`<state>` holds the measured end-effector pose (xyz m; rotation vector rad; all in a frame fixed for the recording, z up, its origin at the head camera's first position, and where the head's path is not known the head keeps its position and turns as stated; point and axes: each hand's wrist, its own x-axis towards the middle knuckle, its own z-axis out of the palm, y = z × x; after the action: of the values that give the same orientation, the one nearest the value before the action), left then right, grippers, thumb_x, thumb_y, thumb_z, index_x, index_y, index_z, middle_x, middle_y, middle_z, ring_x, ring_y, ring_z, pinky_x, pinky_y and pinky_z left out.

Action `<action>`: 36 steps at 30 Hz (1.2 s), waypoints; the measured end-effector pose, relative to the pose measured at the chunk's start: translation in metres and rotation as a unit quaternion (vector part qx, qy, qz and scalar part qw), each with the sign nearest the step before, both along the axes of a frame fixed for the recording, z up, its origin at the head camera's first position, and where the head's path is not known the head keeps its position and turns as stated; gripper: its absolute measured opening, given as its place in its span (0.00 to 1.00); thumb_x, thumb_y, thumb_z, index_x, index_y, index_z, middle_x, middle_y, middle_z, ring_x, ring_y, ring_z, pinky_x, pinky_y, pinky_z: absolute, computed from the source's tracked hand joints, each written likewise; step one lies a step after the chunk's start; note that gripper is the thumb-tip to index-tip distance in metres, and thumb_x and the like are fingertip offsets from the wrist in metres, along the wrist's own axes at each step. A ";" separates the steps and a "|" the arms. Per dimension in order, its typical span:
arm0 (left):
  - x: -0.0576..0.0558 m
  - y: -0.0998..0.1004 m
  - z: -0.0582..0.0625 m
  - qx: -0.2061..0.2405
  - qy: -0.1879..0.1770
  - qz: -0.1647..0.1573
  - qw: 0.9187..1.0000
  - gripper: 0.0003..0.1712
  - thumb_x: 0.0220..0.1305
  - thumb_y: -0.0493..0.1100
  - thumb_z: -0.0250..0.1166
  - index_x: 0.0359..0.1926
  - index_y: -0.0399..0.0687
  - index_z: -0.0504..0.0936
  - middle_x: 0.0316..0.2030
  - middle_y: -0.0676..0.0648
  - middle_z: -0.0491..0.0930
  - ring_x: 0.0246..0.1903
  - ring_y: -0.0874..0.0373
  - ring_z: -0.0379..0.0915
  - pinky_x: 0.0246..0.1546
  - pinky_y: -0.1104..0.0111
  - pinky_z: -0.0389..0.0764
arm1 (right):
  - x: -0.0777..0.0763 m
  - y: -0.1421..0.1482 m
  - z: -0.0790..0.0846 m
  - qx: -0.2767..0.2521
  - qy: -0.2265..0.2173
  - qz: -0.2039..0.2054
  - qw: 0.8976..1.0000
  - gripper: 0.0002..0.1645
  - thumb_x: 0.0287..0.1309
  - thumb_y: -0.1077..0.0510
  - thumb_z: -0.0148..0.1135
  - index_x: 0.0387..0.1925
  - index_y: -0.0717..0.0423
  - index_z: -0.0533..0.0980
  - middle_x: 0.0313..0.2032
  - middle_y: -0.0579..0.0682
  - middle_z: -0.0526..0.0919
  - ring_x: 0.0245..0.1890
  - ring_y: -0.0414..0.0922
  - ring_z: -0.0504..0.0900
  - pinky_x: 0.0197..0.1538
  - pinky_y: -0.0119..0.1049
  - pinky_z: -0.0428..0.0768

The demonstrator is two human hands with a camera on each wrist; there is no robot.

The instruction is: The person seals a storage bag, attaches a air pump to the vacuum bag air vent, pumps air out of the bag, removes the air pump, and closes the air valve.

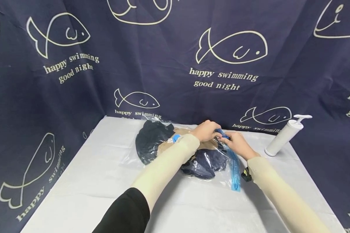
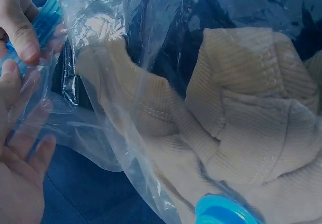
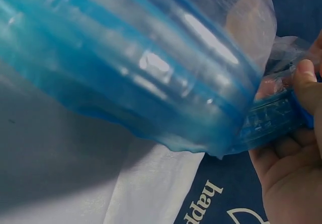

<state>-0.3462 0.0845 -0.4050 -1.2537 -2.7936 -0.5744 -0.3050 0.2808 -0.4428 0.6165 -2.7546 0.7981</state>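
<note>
A clear vacuum storage bag [image 1: 218, 179] lies on the white table with folded clothes inside. Its blue zip strip [image 1: 234, 171] runs along the right edge, and a round blue valve [image 1: 176, 138] shows on top. At the bag's far right corner, my left hand [image 1: 206, 130] pinches the edge by the strip. Close beside it, my right hand [image 1: 238, 144] grips the blue strip between thumb and fingers. A blue zip slider [image 3: 300, 108] is partly hidden by fingers. Tan ribbed clothing [image 2: 251, 118] and dark clothing [image 1: 151, 140] show through the plastic.
A white hand pump [image 1: 284, 137] stands tilted at the table's right, its handle upward. Near my right wrist sits a small black and yellow item [image 1: 246, 174]. A dark blue fish-print curtain [image 1: 169, 64] hangs behind the white table [image 1: 84, 194].
</note>
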 end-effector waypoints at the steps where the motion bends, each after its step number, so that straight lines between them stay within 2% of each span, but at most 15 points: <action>1: 0.000 0.001 -0.001 -0.003 0.002 -0.002 1.000 0.12 0.72 0.51 0.63 0.46 0.52 0.86 0.37 0.54 0.87 0.33 0.64 0.80 0.37 0.76 0.78 | 0.000 0.001 0.000 0.003 0.003 0.002 1.000 0.13 0.66 0.58 0.69 0.25 0.55 0.80 0.19 0.43 0.73 0.18 0.36 0.64 0.25 0.31 0.66; 6: 0.003 0.004 -0.005 -0.014 0.000 0.000 1.000 0.08 0.76 0.47 0.60 0.43 0.49 0.81 0.34 0.54 0.82 0.30 0.63 0.76 0.33 0.74 0.75 | 0.000 -0.001 0.002 0.022 0.025 0.030 0.999 0.18 0.66 0.60 0.67 0.20 0.55 0.75 0.16 0.39 0.63 0.16 0.35 0.60 0.24 0.31 0.62; 9: 0.005 0.010 -0.006 -0.019 0.000 0.005 1.000 0.07 0.76 0.47 0.61 0.43 0.51 0.80 0.33 0.54 0.81 0.30 0.62 0.75 0.32 0.73 0.74 | 0.003 0.002 0.003 0.036 0.028 0.032 0.998 0.19 0.66 0.61 0.67 0.18 0.55 0.74 0.15 0.39 0.60 0.16 0.35 0.59 0.24 0.31 0.61; 14: 0.006 0.015 -0.007 -0.036 0.001 0.020 0.999 0.04 0.76 0.46 0.61 0.44 0.53 0.80 0.34 0.55 0.81 0.31 0.62 0.77 0.32 0.70 0.77 | 0.005 0.004 0.004 0.059 0.023 0.016 0.998 0.19 0.66 0.62 0.65 0.18 0.53 0.75 0.14 0.39 0.65 0.15 0.36 0.62 0.24 0.32 0.64; 17: 0.006 0.013 -0.005 -0.049 0.005 0.037 0.998 0.03 0.76 0.44 0.61 0.47 0.56 0.80 0.35 0.56 0.82 0.33 0.61 0.78 0.31 0.67 0.78 | 0.002 0.003 0.005 0.066 0.035 0.016 0.997 0.19 0.66 0.61 0.64 0.17 0.52 0.75 0.13 0.40 0.68 0.14 0.37 0.64 0.23 0.33 0.65; 23: 0.003 0.007 0.000 -0.056 0.037 0.056 0.996 0.04 0.75 0.46 0.62 0.47 0.61 0.78 0.34 0.57 0.81 0.34 0.62 0.79 0.28 0.66 0.78 | -0.004 0.002 0.009 0.077 0.068 0.017 0.995 0.21 0.66 0.58 0.67 0.16 0.51 0.72 0.12 0.40 0.64 0.13 0.37 0.62 0.21 0.34 0.65; 29: 0.003 0.007 0.004 -0.044 0.051 0.061 0.996 0.03 0.74 0.50 0.64 0.44 0.61 0.78 0.35 0.56 0.83 0.34 0.60 0.81 0.28 0.64 0.79 | -0.002 0.007 0.012 0.074 0.047 0.013 0.996 0.19 0.66 0.56 0.68 0.19 0.50 0.76 0.14 0.40 0.70 0.14 0.37 0.64 0.23 0.34 0.67; 33: 0.001 0.006 0.007 -0.041 0.054 0.063 0.996 0.04 0.73 0.50 0.64 0.45 0.62 0.78 0.35 0.56 0.83 0.35 0.60 0.81 0.29 0.63 0.80 | -0.001 0.009 0.013 0.058 0.022 0.007 0.998 0.21 0.66 0.55 0.68 0.17 0.51 0.75 0.13 0.40 0.68 0.13 0.37 0.63 0.23 0.34 0.66; 36: -0.001 0.004 0.006 -0.036 0.050 0.058 0.996 0.05 0.73 0.50 0.65 0.46 0.62 0.79 0.36 0.56 0.84 0.35 0.59 0.81 0.30 0.62 0.81 | 0.001 0.010 0.014 0.033 -0.014 -0.005 0.999 0.22 0.67 0.55 0.67 0.17 0.53 0.75 0.11 0.41 0.68 0.12 0.38 0.63 0.24 0.34 0.65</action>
<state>-0.3471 0.0881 -0.3986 -1.0896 -2.8019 -0.3974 -0.3043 0.2911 -0.4292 0.6087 -2.8163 0.7222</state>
